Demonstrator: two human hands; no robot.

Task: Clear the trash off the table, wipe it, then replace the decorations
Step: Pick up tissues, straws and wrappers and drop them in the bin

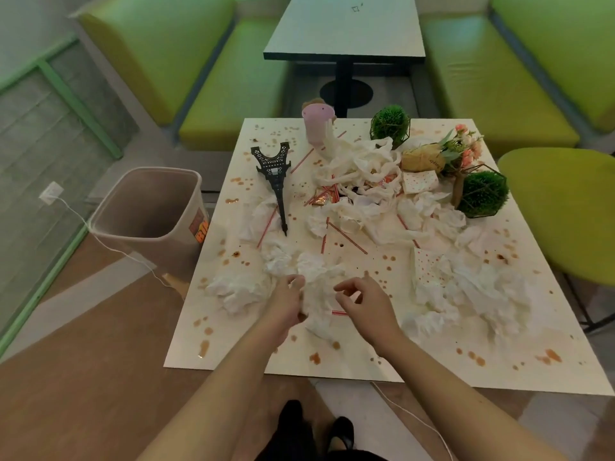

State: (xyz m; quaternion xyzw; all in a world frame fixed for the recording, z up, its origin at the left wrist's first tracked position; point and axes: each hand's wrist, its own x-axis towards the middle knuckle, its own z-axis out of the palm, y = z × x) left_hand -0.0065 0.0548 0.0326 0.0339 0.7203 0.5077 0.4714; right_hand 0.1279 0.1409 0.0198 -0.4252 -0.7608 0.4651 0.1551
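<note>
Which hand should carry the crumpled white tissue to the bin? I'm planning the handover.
Left. The left hand is already on the crumpled white tissue, and the grey plastic bin stands on that side.

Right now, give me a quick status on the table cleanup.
Left hand gripping crumpled tissue; right hand curled, empty. Trash bin empty. Tower model lying among the tissues.

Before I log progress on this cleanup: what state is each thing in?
Table: stained, littered.
Bin: upright, looks empty.
Tower model: lying flat.
Pink cup: upright.
Tissues: crumpled, scattered.
Left hand: gripping tissue.
Right hand: fingers curled, above tissue.
</note>
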